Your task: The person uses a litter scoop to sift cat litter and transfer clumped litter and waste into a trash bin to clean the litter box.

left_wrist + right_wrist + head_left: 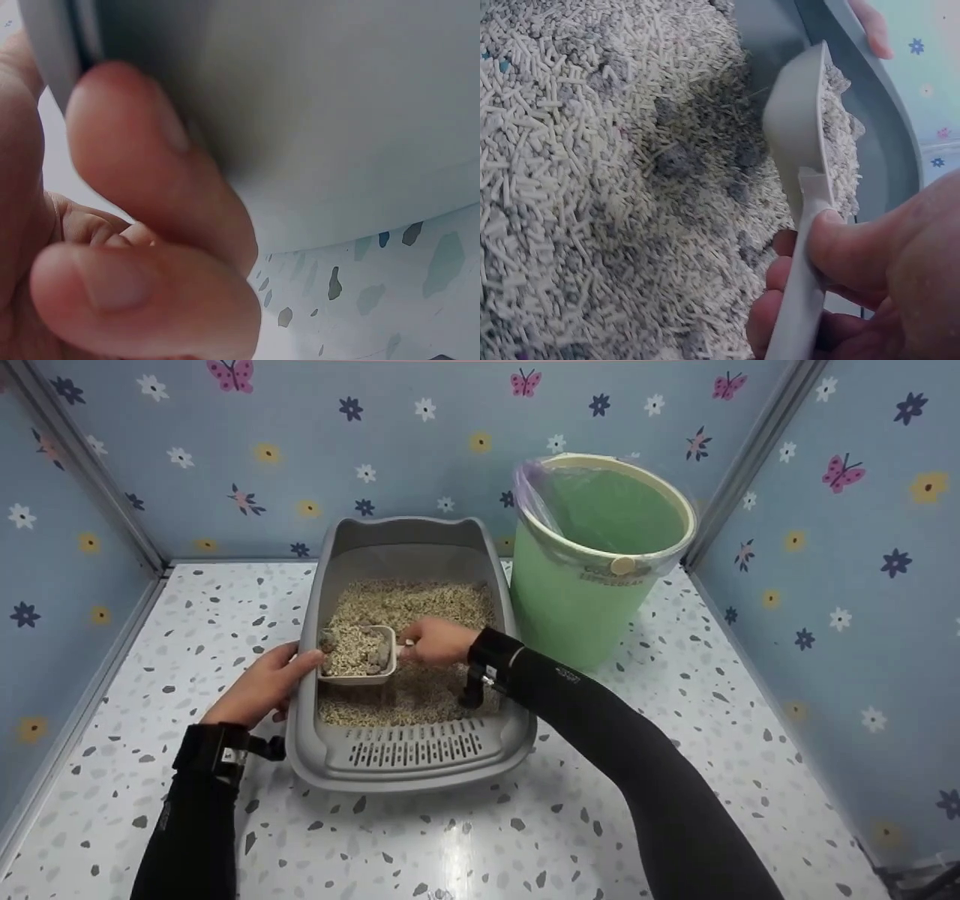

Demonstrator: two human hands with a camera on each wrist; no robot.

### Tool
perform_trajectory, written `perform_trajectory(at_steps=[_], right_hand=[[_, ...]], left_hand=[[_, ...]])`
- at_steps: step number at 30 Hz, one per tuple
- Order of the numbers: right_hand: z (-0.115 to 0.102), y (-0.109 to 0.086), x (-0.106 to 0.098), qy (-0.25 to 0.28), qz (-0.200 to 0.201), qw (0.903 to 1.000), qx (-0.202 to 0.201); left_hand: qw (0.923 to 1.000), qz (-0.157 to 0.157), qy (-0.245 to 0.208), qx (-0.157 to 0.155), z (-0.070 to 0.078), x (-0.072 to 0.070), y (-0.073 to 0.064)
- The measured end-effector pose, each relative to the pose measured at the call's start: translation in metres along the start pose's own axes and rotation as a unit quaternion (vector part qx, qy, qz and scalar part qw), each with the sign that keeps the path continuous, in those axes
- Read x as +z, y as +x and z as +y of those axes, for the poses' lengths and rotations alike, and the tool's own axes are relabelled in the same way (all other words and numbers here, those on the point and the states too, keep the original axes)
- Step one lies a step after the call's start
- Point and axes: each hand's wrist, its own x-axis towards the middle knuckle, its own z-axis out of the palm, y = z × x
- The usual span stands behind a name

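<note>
A grey litter box (412, 780) stands on the floor, with pellet litter (420, 600) spread inside. My right hand (442, 641) grips the handle of a pale litter scoop (358, 680), the thumb lying along the handle in the right wrist view. Heaped with pellets and grey clumps (836, 79), the scoop is over the left part of the box. At the box's left wall, my left hand (259, 682) holds the rim, thumb on top and fingers (127, 127) curled on the outer side. Darker clumps (679, 161) lie in the litter below the scoop.
Right behind the litter box stands a green bin (577, 615) lined with a thin clear bag (536, 491). Patterned blue walls (420, 450) enclose the speckled floor (360, 847) at the back and both sides. A slotted step (416, 746) forms the box's near end.
</note>
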Motion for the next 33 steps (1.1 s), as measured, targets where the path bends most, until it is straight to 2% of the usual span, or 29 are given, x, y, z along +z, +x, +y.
perform_trajectory(at_steps=[4, 11, 16, 22, 28, 33], right_hand=[[-0.002, -0.008, -0.005, -0.004, 0.022, 0.9997, 0.010], [-0.008, -0.037, -0.015, 0.021, 0.101, 0.9939, 0.039], [-0.005, -0.057, -0.016, 0.003, 0.144, 0.9894, 0.017], [0.003, -0.069, -0.014, 0.053, 0.171, 0.9838, -0.001], [0.004, -0.080, -0.018, 0.052, 0.221, 0.9729, -0.043], [0.008, -0.084, -0.017, 0.082, 0.227, 0.9690, -0.053]], left_hand=[[1.0000, -0.002, -0.005, 0.000, 0.001, 0.001, 0.000], [0.9999, -0.009, -0.011, 0.005, 0.000, 0.000, -0.001], [1.0000, -0.003, -0.008, 0.003, -0.001, 0.000, -0.001], [0.9999, -0.003, -0.010, 0.003, -0.003, 0.000, 0.000], [0.9998, -0.007, -0.016, 0.005, -0.003, 0.001, 0.001], [0.9999, -0.004, -0.012, 0.003, -0.002, 0.001, 0.001]])
